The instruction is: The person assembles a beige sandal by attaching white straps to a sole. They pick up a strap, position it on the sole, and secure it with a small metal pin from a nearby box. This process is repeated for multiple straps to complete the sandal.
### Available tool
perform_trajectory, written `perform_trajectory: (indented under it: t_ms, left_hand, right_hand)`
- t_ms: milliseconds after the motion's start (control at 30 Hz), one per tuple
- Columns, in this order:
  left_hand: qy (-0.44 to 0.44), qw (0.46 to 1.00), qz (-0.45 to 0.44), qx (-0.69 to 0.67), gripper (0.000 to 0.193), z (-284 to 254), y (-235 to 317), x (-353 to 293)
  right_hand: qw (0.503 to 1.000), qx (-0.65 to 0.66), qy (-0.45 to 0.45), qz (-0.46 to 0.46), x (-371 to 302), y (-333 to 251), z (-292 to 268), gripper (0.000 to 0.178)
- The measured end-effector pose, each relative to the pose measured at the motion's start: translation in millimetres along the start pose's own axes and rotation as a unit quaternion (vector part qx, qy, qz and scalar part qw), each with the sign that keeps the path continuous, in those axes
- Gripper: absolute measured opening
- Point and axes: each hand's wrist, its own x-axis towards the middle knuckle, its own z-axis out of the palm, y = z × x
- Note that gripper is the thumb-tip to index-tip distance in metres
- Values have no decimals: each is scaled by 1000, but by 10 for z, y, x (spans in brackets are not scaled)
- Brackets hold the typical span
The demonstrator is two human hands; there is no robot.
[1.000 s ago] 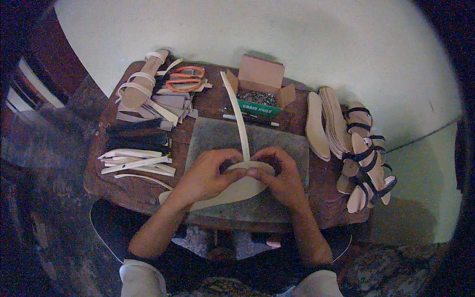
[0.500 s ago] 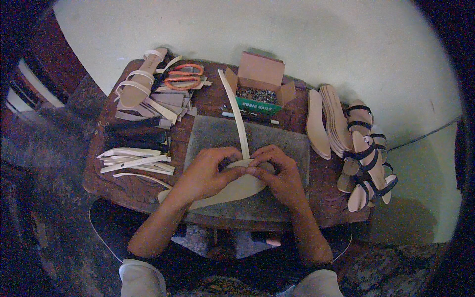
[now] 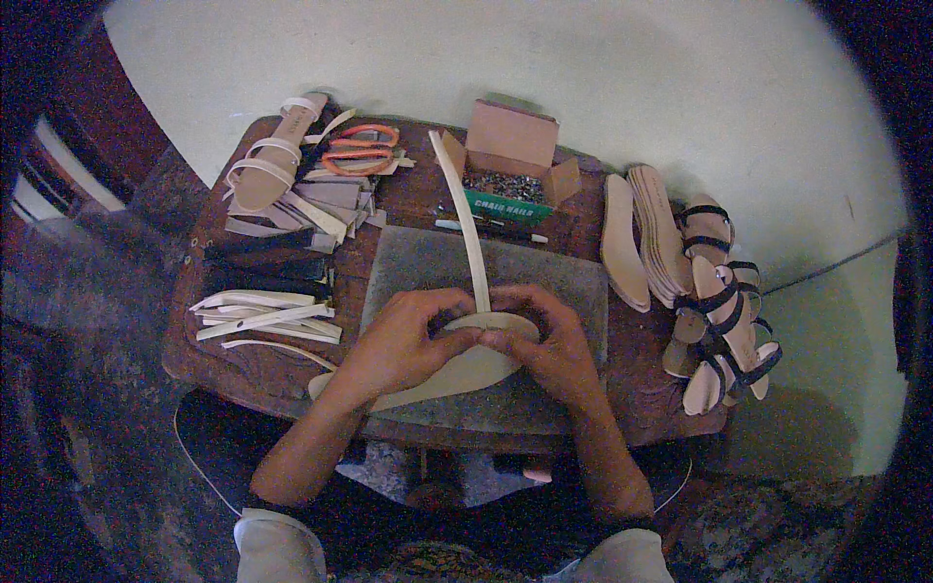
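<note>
Between both hands, over the grey mat (image 3: 544, 262), is a pale beige shoe sole (image 3: 457, 377). A long cream strap (image 3: 465, 219) rises from its far edge and leans slightly left at the top. My left hand (image 3: 418, 330) grips the sole from the left, its thumb pressed on top close to the strap's base. On the other side my right hand (image 3: 544, 335) holds the sole's right end, with its thumb tip meeting the left thumb. The fingers curl round the far edge, and their tips are partly hidden.
An open box of nails (image 3: 505, 185) stands at the back, a white pen (image 3: 486, 231) before it. Left lie a white-strapped sandal (image 3: 267, 165), orange-handled scissors (image 3: 360, 151) and cream straps (image 3: 267, 316). Stacked soles (image 3: 656, 233) and black-strapped sandals (image 3: 724, 301) line the right.
My right fingers have shifted slightly and its thumb now lies flatter on the sole. The strap's top has tipped up a little; the left hand barely differs.
</note>
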Motion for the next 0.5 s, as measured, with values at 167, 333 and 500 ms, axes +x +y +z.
perform_trajectory:
  t_ms: [167, 333, 500]
  left_hand:
    - [-19, 999, -29, 17, 30, -27, 43, 6]
    - [-16, 999, -41, 7, 29, -19, 63, 3]
    - [14, 998, -2, -65, 28, 39, -38, -1]
  right_hand:
    - [999, -34, -24, 13, 3, 13, -35, 35]
    - [999, -33, -21, 33, 9, 18, -50, 33]
    - [999, -21, -22, 17, 15, 48, -47, 32]
